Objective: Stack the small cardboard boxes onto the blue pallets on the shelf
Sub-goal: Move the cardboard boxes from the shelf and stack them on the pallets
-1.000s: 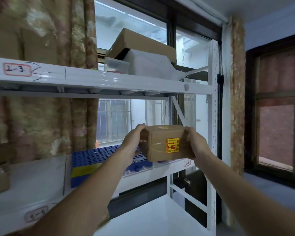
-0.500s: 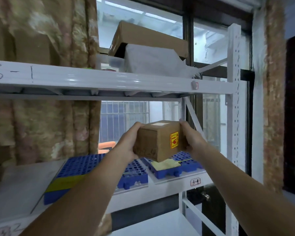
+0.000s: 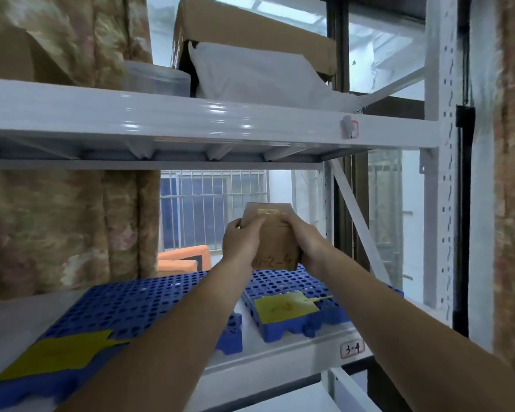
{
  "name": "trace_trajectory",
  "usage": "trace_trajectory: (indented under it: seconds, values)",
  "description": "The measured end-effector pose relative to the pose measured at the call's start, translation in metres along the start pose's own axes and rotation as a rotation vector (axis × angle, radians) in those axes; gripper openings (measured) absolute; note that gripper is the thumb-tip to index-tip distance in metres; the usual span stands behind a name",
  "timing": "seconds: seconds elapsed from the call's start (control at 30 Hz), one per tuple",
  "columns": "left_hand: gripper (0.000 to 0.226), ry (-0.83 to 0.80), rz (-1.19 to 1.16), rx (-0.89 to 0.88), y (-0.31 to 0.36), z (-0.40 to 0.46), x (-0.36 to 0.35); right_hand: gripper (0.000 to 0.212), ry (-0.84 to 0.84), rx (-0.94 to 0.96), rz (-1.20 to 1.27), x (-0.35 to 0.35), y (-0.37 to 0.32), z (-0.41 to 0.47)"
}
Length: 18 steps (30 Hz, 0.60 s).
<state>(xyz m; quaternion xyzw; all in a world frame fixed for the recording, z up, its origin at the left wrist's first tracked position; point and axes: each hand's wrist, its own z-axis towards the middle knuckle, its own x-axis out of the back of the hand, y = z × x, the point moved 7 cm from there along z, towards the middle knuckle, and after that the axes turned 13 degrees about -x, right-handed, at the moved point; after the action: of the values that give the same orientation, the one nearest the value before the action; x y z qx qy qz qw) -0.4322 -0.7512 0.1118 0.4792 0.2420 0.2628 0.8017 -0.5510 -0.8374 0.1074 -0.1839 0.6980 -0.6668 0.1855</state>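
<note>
Cardboard box (image 3: pixel 275 243), small, taped: held at the far edge of the right-hand blue pallet (image 3: pixel 295 288), setting-down in hand.

Box is gripped from both sides: left hand (image 3: pixel 241 243) curled round its left face with fingers lapped over the top front edge, right hand (image 3: pixel 305 243) wrapped round its right face; both hands are clamped on it, none free. Whether its base already touches the pallet grid just below the grip cannot be told. It is judged best lowered level, kept square to the pallet edges and pushed to the back, so that the yellow label (image 3: pixel 283 307) nearer than the grip stays uncovered and room is left for further boxes. A second blue pallet (image 3: pixel 137 304) lies left of the grip, on the same white shelf (image 3: pixel 280 350).
</note>
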Motion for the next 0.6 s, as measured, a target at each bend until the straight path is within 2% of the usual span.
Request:
trace_trajectory:
  seconds: [0.1, 0.2, 0.37, 0.6]
  values:
    - [0.053, -0.055, 0.109, -0.002, -0.005, 0.01, 0.001, 0.044, -0.048, -0.034, 0.001, 0.002, 0.007, 0.024]
    - [0.034, -0.027, 0.121, 0.05, -0.014, 0.013, 0.004, 0.049, -0.088, -0.088, -0.004, 0.002, 0.013, 0.043]
    - [0.018, 0.031, 0.171, 0.073, -0.029, 0.021, 0.008, 0.045, -0.133, -0.128, -0.064, 0.004, 0.019, 0.065]
    - [0.024, 0.102, 0.185, 0.11, -0.044, 0.027, 0.007, 0.047, -0.142, -0.17, -0.101, 0.006, 0.027, 0.08]
